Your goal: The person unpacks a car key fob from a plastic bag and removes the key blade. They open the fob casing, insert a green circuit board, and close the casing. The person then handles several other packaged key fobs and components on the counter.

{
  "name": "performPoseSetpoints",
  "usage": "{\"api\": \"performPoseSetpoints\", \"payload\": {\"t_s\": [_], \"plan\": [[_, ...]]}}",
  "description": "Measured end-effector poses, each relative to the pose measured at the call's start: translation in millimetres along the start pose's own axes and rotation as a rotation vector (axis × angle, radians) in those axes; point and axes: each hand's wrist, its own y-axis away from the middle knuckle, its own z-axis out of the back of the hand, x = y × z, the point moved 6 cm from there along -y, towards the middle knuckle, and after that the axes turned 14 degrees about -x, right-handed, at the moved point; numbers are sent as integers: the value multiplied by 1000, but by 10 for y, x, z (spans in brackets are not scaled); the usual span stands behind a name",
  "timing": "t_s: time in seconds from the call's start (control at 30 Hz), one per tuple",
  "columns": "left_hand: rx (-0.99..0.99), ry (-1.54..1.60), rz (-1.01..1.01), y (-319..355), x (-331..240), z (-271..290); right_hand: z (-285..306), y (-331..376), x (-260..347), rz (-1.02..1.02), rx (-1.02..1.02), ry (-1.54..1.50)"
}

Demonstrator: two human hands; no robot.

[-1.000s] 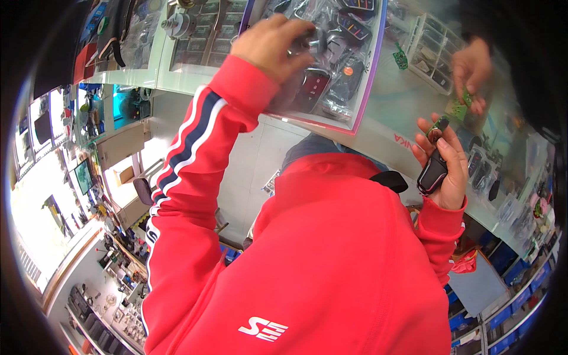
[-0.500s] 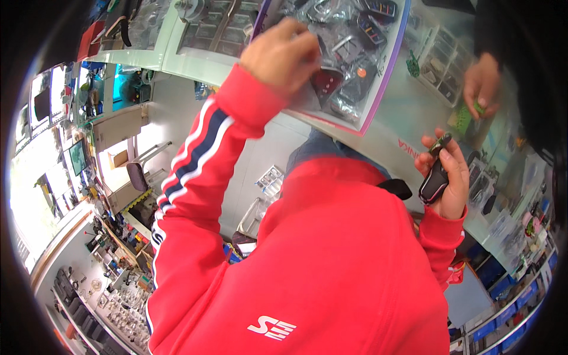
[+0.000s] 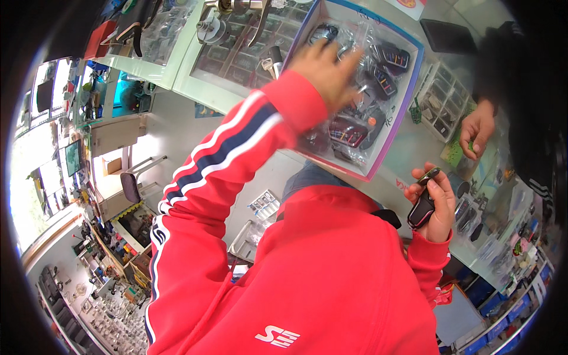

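My left hand [image 3: 328, 74] is over a shallow box [image 3: 395, 115], its fingers spread and blurred by motion, among bagged items. Whether a fingertip touches one cannot be made out. Inside the box lie several black car key fobs [image 3: 384, 80] in clear plastic bags, with a dark red fob [image 3: 348, 131] near the front. At the right, beyond the box's corner, my right hand [image 3: 441, 207] is closed around a black car key fob [image 3: 421, 210]. Its thumb and fingertips also pinch a small dark piece [image 3: 429, 176] with a shiny edge, whose kind is unclear.
A clear compartment case [image 3: 444, 97] stands right of the box. Beyond it, another person's hand [image 3: 478, 127] is at a green item [image 3: 454, 152]. A flat black object [image 3: 448, 36] lies at the far right. Left of the box are a key [image 3: 273, 61] and a metal lever device [image 3: 236, 9].
My left hand has gone from curled fingers near the box's left side to spread fingers farther over its contents. My right hand keeps its hold. The whole view has shifted slightly.
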Motion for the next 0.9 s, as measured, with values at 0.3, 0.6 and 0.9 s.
{"api": "performPoseSetpoints", "payload": {"t_s": [0.3,0.6,0.9], "plan": [[322,174,22,287,-155,43,-124,-112,113,19,-63,-25],[273,-55,-192,-123,-224,-261,-301,-239,242,25,10,37],[274,162,-184,-162,-33,110,-349,-363,190,-22,41,23]]}}
